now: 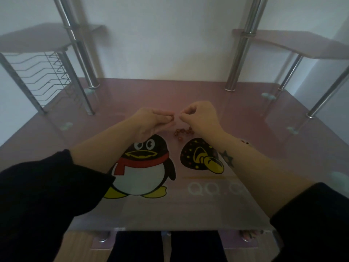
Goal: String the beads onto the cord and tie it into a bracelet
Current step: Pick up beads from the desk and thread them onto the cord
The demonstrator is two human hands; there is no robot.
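Observation:
Both hands are raised over the middle of the pink glass table (236, 186), fingertips nearly meeting. My left hand (151, 121) pinches a small reddish-brown bead (172, 118) between thumb and fingers. My right hand (202, 118) has its thumb and forefinger pinched together just right of that bead; the cord itself is too thin to make out. A small heap of reddish-brown beads (182, 132) lies on the glass below and between the hands.
A penguin picture (143, 167) and a dark spotted picture (200, 157) are printed on the tabletop near me. Chrome posts (238, 59) rise at the back left and right, carrying side shelves. A wire rack (43, 76) stands at the far left.

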